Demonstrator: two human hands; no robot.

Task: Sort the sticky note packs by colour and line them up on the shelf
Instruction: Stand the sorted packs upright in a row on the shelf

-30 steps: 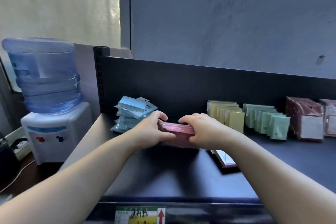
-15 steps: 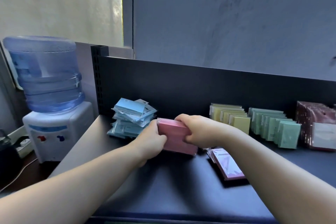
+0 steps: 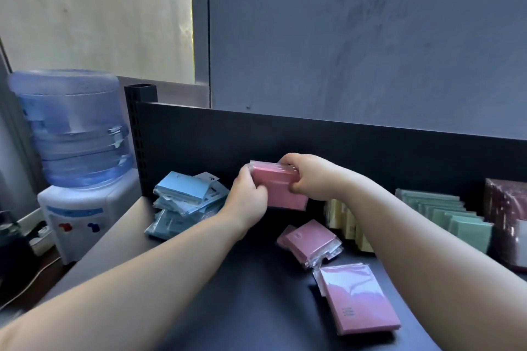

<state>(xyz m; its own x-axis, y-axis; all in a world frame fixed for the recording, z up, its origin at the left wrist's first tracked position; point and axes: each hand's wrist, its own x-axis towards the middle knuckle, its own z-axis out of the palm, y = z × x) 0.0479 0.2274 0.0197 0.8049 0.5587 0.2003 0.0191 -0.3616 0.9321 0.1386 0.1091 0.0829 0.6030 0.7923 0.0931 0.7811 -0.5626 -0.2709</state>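
A stack of pink sticky note packs [image 3: 281, 189] stands on edge above the black shelf [image 3: 256, 308]. My left hand [image 3: 248, 198] grips its left end and my right hand [image 3: 306, 177] grips its top and right end. More pink packs [image 3: 310, 239] lie loose on the shelf below my right wrist, and a further pink pack [image 3: 358, 302] lies nearer the front. A jumbled heap of blue packs [image 3: 185, 202] sits at the left. Yellow packs [image 3: 346, 222], green packs [image 3: 450, 214] and dark red packs [image 3: 507, 216] stand in rows at the right.
The shelf's black back panel [image 3: 342, 145] rises behind the packs, with a perforated post [image 3: 138, 134] at its left end. A water dispenser [image 3: 77, 162] with a blue bottle stands left of the shelf, with cables on the floor beside it.
Both hands have lifted the pink stack and turned it up on edge, toward the back panel. The camera has tilted down, and more loose pink packs on the shelf have come into view.
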